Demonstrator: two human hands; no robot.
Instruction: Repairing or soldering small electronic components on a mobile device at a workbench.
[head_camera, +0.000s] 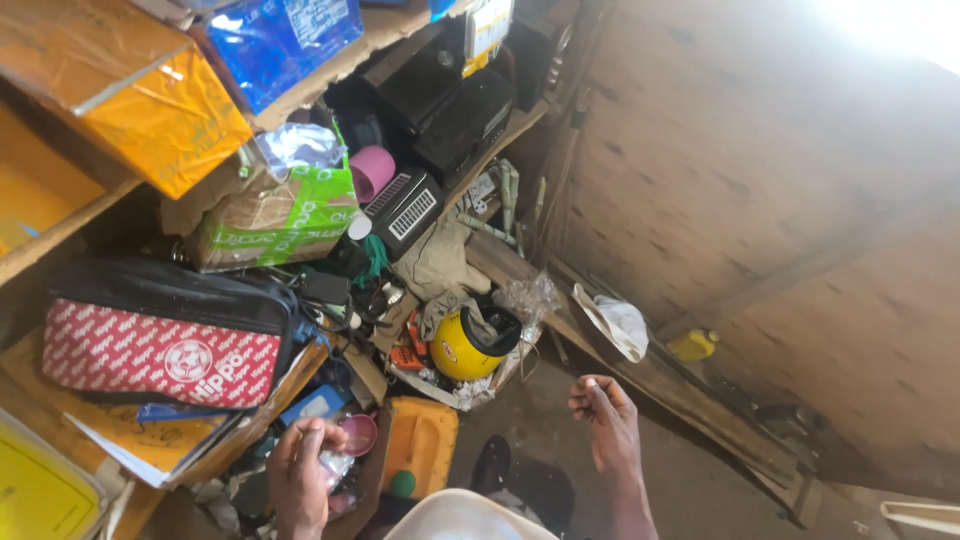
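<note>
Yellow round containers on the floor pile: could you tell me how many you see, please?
1: the yellow round container lies in the clutter's middle, ahead of the right hand. Others may be hidden beneath.

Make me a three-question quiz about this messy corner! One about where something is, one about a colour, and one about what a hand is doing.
1. Where is the yellow helmet?
A. low in the pile, near the floor
B. on the top shelf
C. on the person's head

2. What colour is the bag on the left?
A. green and blue
B. red and white with a black top
C. all yellow

3. How is the right hand?
A. gripping the helmet
B. empty, fingers loosely curled
C. flat on the wall

Answers:
1 A, it sits among the clutter beside plastic wrap.
2 B, its patterned side is red and white.
3 B, it touches nothing; the left hand holds something small.
</note>
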